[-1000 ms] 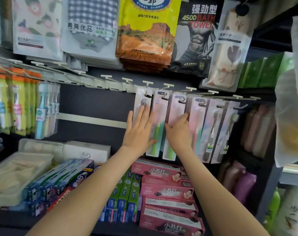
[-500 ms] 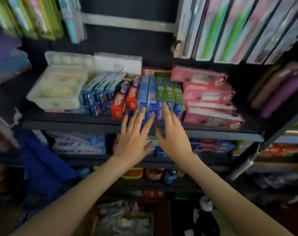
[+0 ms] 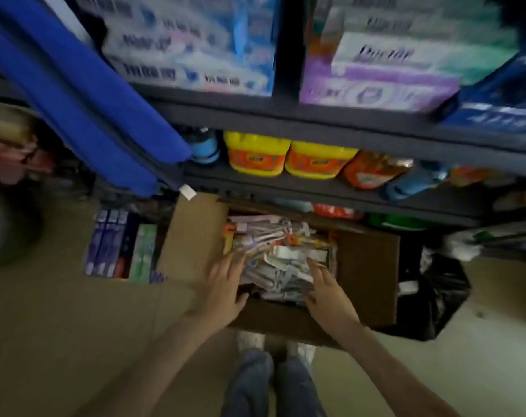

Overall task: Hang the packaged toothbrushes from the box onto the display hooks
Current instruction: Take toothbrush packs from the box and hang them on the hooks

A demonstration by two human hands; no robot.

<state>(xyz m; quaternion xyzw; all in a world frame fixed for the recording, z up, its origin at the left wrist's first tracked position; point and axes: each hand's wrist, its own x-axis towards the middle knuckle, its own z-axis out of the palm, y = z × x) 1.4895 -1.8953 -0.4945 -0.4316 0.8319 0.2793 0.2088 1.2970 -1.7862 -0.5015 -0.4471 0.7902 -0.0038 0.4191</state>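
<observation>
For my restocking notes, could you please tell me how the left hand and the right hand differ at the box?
The left hand sits at the left edge of the toothbrush packages, beside the pale flap; the right hand sits toward their right, near the darker flap. The left hand's thumb splays out; the right hand's is unclear. Both reach into the cardboard box with straight fingers, holding nothing.
</observation>
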